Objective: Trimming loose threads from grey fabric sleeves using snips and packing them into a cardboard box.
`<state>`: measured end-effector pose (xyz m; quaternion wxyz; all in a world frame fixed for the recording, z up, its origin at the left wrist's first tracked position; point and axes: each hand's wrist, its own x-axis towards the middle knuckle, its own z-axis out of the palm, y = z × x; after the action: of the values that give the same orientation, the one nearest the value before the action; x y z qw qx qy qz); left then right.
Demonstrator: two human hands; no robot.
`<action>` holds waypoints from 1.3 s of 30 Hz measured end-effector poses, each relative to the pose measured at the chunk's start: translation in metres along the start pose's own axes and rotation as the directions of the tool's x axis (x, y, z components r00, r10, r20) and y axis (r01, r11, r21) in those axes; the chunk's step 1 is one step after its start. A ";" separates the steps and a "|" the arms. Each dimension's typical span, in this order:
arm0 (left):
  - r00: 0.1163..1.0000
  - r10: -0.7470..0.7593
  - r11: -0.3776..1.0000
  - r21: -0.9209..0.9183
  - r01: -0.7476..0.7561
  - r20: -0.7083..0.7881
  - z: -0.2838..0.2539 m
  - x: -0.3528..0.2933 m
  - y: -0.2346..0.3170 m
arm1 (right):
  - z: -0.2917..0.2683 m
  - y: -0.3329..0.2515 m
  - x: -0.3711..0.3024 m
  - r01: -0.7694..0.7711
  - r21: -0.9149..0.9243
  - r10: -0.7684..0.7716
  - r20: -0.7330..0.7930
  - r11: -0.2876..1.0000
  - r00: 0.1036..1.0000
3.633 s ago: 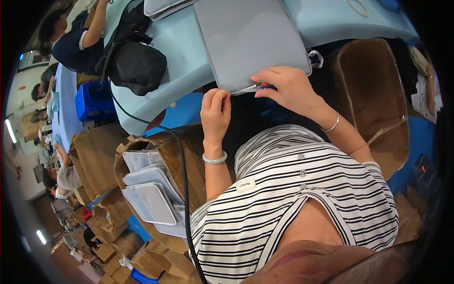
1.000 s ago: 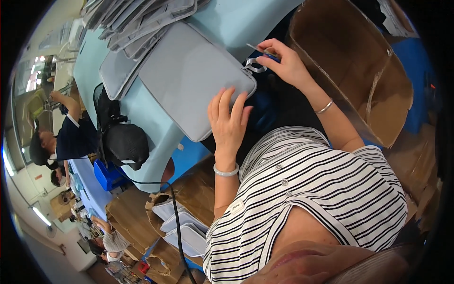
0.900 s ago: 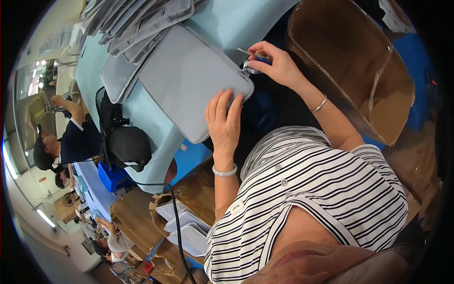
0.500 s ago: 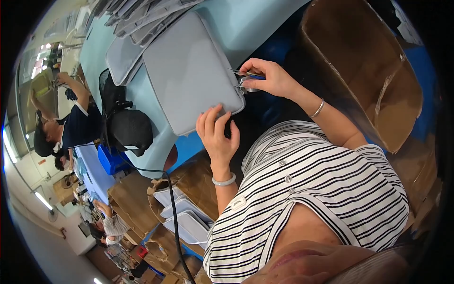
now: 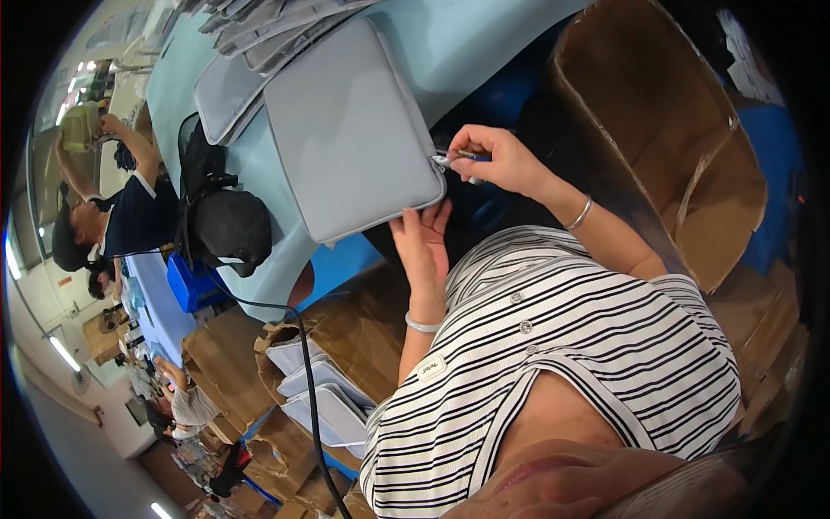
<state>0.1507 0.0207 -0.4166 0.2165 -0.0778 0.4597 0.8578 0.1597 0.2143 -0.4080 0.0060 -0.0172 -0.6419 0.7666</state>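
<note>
A grey padded zip sleeve lies flat on the table, its near right corner toward me. My left hand grips the near edge, with the fingers reaching beneath it and the thumb at the rim. By the right-hand edge, my right hand is closed around small thread snips with a blue part showing; the fingers hide most of them. Its fingertips are at the silvery zipper pull at that corner; whether they pinch the pull is unclear.
More grey sleeves are stacked at the far side of the pale blue table. A black cap sits on the left. An open cardboard box stands right; another box holds sleeves at lower left. A black cable hangs nearby. Other people work further left.
My left hand has gone from lying on the sleeve's top to holding its near edge from below. The snips' blades, visible before beside the zipper, are now hidden; my right hand has shifted slightly right.
</note>
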 end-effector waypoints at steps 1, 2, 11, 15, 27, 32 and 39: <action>0.996 0.092 0.994 -0.053 -0.093 -0.013 0.001 0.003 0.003 | 0.001 0.003 -0.001 0.023 0.003 -0.023 0.026 1.000 0.999; 0.992 0.127 0.992 0.011 -0.127 -0.020 -0.001 0.005 0.006 | 0.002 0.002 -0.002 0.017 -0.008 -0.016 0.044 1.000 0.999; 0.987 0.155 0.981 0.111 -0.158 0.038 -0.058 0.006 0.058 | -0.023 -0.026 -0.011 0.218 -0.208 -0.266 -0.238 0.953 0.934; 0.955 0.253 0.966 -0.018 -0.259 -0.152 -0.034 0.034 0.063 | -0.019 -0.041 -0.004 0.221 -0.402 -0.316 -0.185 0.888 0.931; 0.941 0.334 0.942 0.015 -0.334 -0.055 0.012 0.043 0.059 | 0.004 -0.074 0.025 0.349 -0.573 -0.376 0.076 0.742 0.924; 0.936 0.345 0.939 0.023 -0.344 -0.073 0.005 0.054 0.055 | 0.013 -0.078 0.040 0.391 -0.642 -0.377 0.168 0.659 0.911; 0.925 0.372 0.927 -0.018 -0.374 -0.074 0.008 0.060 0.058 | 0.031 -0.081 0.068 0.589 -0.798 -0.532 0.448 0.124 0.719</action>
<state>0.0724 0.0174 -0.3881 0.0321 -0.0219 0.4595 0.8873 0.0894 0.2004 -0.3238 0.2651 0.2441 -0.9060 0.2221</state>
